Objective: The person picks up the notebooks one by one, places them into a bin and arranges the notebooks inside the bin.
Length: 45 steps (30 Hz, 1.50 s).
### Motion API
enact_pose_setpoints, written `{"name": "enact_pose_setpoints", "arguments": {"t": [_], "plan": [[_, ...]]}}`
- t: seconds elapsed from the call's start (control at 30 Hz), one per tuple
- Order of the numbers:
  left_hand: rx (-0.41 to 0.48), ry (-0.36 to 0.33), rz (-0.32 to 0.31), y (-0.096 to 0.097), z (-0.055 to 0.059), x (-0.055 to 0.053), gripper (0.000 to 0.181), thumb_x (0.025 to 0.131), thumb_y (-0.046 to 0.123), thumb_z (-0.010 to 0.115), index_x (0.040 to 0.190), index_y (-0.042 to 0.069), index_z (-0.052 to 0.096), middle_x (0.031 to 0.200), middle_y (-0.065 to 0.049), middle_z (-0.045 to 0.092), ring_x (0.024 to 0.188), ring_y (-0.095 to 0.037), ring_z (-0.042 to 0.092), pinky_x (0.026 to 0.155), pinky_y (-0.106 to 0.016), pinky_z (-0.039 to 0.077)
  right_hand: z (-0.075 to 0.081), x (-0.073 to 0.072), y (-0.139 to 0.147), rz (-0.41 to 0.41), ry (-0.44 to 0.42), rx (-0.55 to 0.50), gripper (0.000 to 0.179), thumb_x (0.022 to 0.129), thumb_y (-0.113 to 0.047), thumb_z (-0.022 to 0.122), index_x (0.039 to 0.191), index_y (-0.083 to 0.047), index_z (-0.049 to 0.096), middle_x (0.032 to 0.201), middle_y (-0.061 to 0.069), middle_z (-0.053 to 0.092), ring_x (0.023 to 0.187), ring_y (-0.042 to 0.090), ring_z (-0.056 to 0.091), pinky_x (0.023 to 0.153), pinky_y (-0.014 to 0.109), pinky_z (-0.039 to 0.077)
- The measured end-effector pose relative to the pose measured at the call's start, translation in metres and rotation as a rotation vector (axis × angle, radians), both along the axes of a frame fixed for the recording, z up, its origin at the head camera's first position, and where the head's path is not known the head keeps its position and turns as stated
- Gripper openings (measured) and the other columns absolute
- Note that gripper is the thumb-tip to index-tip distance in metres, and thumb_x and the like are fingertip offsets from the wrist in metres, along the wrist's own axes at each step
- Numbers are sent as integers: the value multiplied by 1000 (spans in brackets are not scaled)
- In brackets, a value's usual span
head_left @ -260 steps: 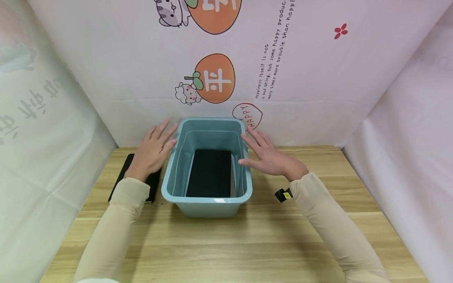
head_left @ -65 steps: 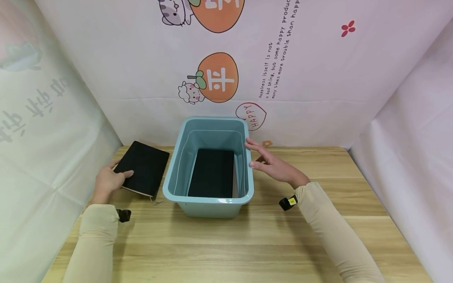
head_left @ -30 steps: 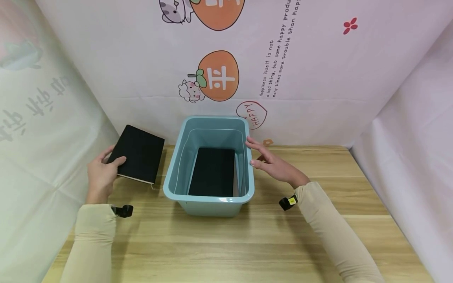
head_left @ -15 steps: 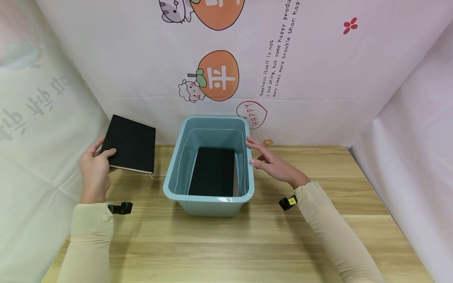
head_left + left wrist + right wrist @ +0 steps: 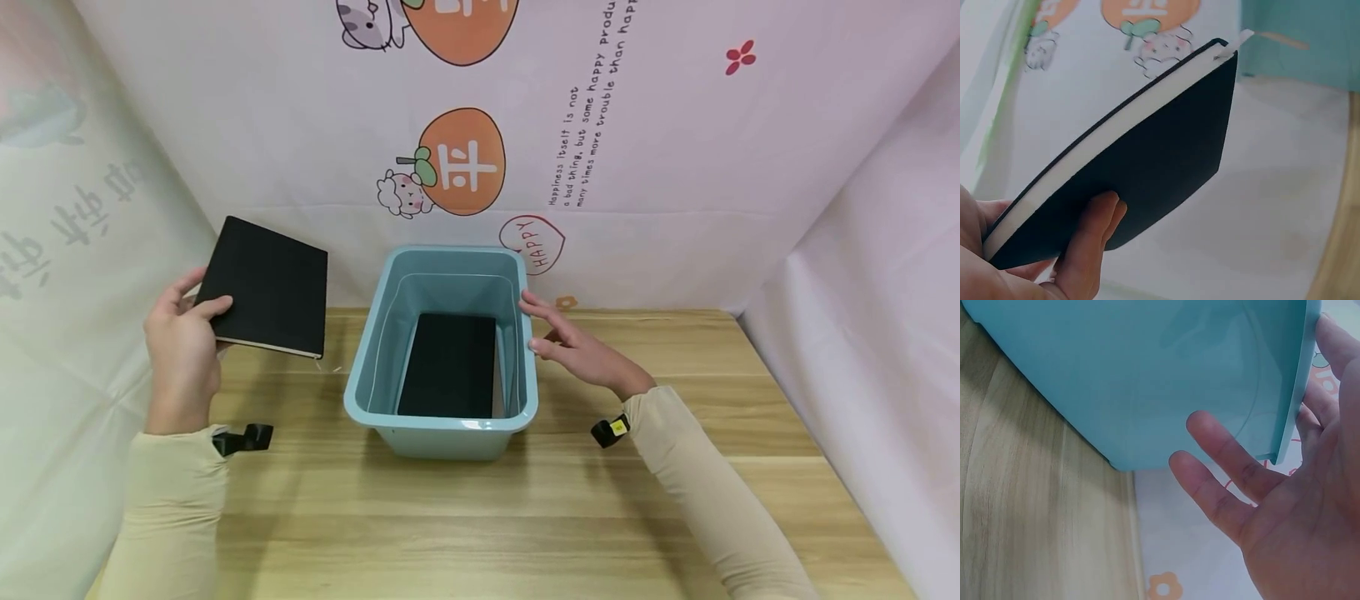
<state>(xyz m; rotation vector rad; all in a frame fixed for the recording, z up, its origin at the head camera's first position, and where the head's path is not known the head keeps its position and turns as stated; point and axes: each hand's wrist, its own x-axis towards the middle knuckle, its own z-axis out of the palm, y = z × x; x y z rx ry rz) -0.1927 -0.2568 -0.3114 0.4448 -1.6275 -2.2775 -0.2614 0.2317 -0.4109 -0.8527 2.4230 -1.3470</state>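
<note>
My left hand point(image 5: 183, 346) pinches a black notebook point(image 5: 267, 287) by its left edge, thumb on the upper cover and fingers beneath. The left wrist view shows its cream page edges and a pale ribbon point(image 5: 1244, 40) at the far corner. It is held up above the table, left of a light blue plastic bin point(image 5: 360, 367). In the bin lies a second black book point(image 5: 450, 367). At the bin's right rim, my right hand point(image 5: 588, 354) touches with fingertips and thumb, its fingers spread; in the right wrist view two fingers point(image 5: 1210, 497) extend beside the bin's outer wall.
A wood-grain table point(image 5: 450, 533) carries the bin near its back edge. Behind it hangs a white printed cloth point(image 5: 637, 150) with orange fruit drawings, and more white cloth point(image 5: 862, 292) closes in both sides.
The notebook left of the bin was first on the table; my left hand took hold of it and raised it up and leftward. My right hand came to the bin's right rim and has stayed there.
</note>
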Motion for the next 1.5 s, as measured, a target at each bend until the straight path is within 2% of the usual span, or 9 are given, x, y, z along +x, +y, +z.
{"name": "enact_pose_setpoints", "arguments": {"t": [0.2, 0.3, 0.47, 0.57, 0.8, 1.03, 1.17, 1.4, 1.5], "plan": [[65, 88, -60, 10, 13, 3, 60, 100, 2, 60, 155, 18, 43, 123, 0, 48, 91, -11, 73, 62, -24, 60, 1, 2, 3, -10, -3, -5, 64, 107, -32, 53, 163, -32, 23, 171, -21, 2, 118, 27, 57, 98, 41, 54], [100, 106, -101, 13, 17, 3, 63, 102, 3, 57, 159, 20, 36, 132, 3, 47, 108, -14, 69, 68, -25, 61, 2, 3, 2, -6, -8, -19, 65, 107, -32, 53, 164, -28, 23, 172, -20, 3, 124, 28, 56, 100, 44, 54], [137, 124, -159, 18, 24, 3, 67, 102, 4, 57, 161, 22, 31, 157, 3, 34, 147, -24, 44, 75, -26, 62, 2, 4, 0, -2, -15, -33, 65, 107, -32, 53, 164, -29, 22, 172, -19, 2, 126, 31, 56, 101, 49, 53], [147, 133, -199, 20, 26, 2, 70, 101, 3, 57, 162, 23, 28, 169, 3, 19, 154, -26, 34, 76, -27, 62, 0, 4, 0, -8, -15, -30, 64, 108, -31, 52, 164, -30, 22, 172, -20, 2, 127, 29, 55, 101, 46, 53], [157, 149, -275, 24, 31, 4, 70, 101, 0, 58, 161, 22, 30, 173, -1, 8, 153, -25, 37, 77, -27, 62, -1, 2, 0, -4, -16, -25, 63, 108, -32, 51, 164, -31, 22, 171, -22, 2, 131, 29, 53, 101, 46, 53], [149, 146, -347, 31, 37, 3, 75, 99, -6, 56, 163, 22, 27, 173, -2, 12, 110, -10, 71, 78, -28, 62, -2, 3, 0, -11, -16, -21, 63, 108, -33, 50, 164, -30, 21, 171, -23, 1, 117, 29, 58, 99, 43, 53], [129, 128, -384, 38, 41, 1, 75, 99, -7, 54, 163, 23, 27, 172, -5, 14, 104, -8, 73, 77, -26, 62, -2, 2, 0, -10, -4, -27, 63, 108, -32, 50, 164, -28, 21, 172, -21, 2, 109, 27, 60, 98, 43, 54], [109, 78, -467, 47, 45, -3, 79, 98, -11, 49, 164, 24, 23, 174, -4, 9, 99, -8, 75, 73, -24, 62, -2, 3, -1, -10, -9, -33, 63, 108, -33, 50, 164, -28, 21, 171, -22, 2, 122, 27, 58, 99, 42, 54], [81, 71, -501, 51, 46, -4, 79, 98, -11, 47, 164, 23, 21, 174, -5, 9, 101, -7, 74, 75, -23, 61, -2, 4, -1, -14, -13, -32, 63, 108, -33, 50, 164, -28, 21, 170, -25, 2, 120, 28, 58, 99, 43, 54]]}}
